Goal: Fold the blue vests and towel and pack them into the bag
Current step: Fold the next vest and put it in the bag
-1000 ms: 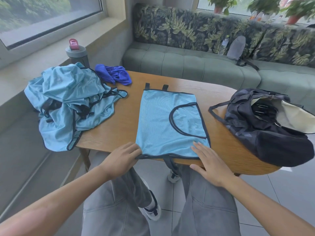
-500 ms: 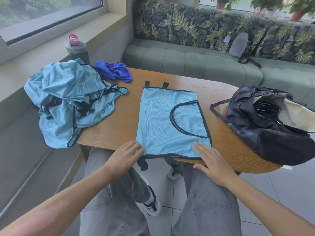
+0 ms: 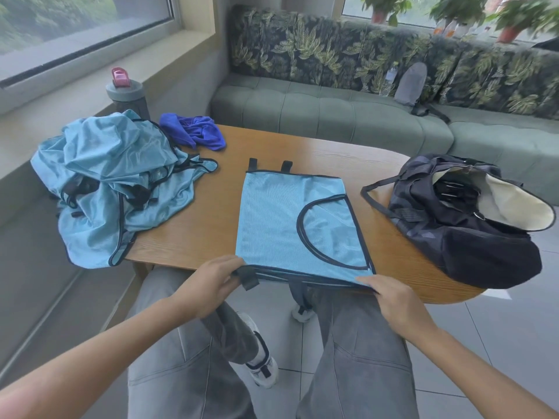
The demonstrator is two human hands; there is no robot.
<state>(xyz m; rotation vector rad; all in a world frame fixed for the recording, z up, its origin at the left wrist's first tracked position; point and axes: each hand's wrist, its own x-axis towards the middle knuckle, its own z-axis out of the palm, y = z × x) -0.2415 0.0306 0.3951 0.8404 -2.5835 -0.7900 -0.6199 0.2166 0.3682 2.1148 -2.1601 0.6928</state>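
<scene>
One blue vest (image 3: 290, 225) lies flat and partly folded on the tabletop (image 3: 211, 225), its near hem pinched at one corner by the left hand (image 3: 211, 282) and at the other by the right hand (image 3: 390, 300), so I judge a further fold away from the hands is about to be made. Beyond and outward of the left hand the pile of vests (image 3: 121, 182) is unfolded, with the crumpled dark-blue towel (image 3: 193, 131) just behind it. The bag (image 3: 465, 219) sits open beyond the right hand; whether any vest is in it cannot be told, so most of the task appears left.
</scene>
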